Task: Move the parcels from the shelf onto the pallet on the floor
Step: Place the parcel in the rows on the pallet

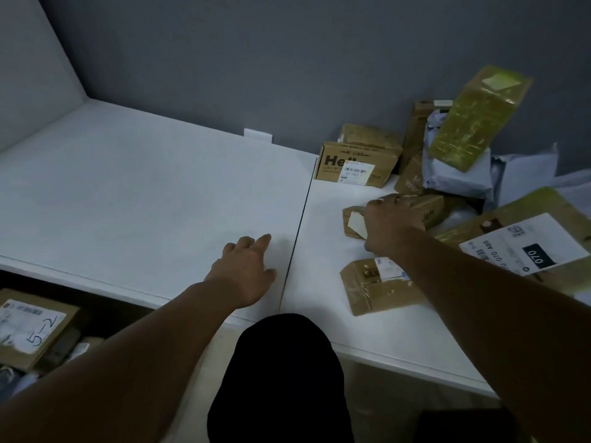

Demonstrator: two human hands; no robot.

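The left half of the shelf [144, 193] is bare, but a heap of parcels [447, 161] crowds its right end, so I judge much is left to move. The right hand [391, 219] has its grip curled over a small brown box [428, 209] in that heap. The left hand [246, 270] rests loose-fingered on the shelf. Other boxes [32, 330] lie below; whether they are on the pallet, I cannot tell.

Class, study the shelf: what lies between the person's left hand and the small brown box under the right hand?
In the head view, only bare white shelf crossed by a dark seam separates the left hand from the small brown box.
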